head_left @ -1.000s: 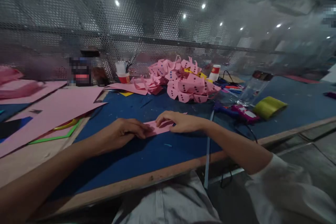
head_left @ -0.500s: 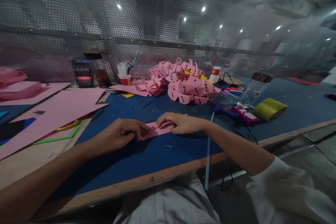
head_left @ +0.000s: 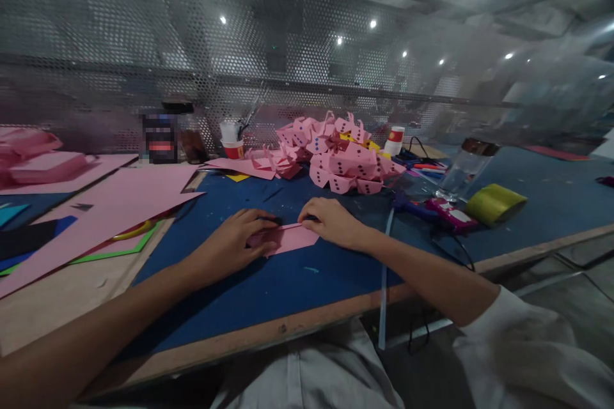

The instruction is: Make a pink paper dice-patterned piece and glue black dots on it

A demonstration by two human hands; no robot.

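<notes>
A small folded piece of pink paper lies on the blue mat between my hands. My left hand holds its left end, thumb at the lower edge and fingers over the top. At the upper right of the paper, my right hand pinches the folded edge between thumb and fingers. Beyond my hands sits a pile of pink folded paper shapes with dark dots on them.
Large pink sheets and a pink stack are on the left. A paper cup stands behind. To the right are a glass jar, a yellow-green tape roll and a purple-handled tool with a cable.
My left hand has opened wider around the paper's left end. My right hand has shifted to the upper edge, uncovering more of the paper's right end. The view has tilted slightly.
</notes>
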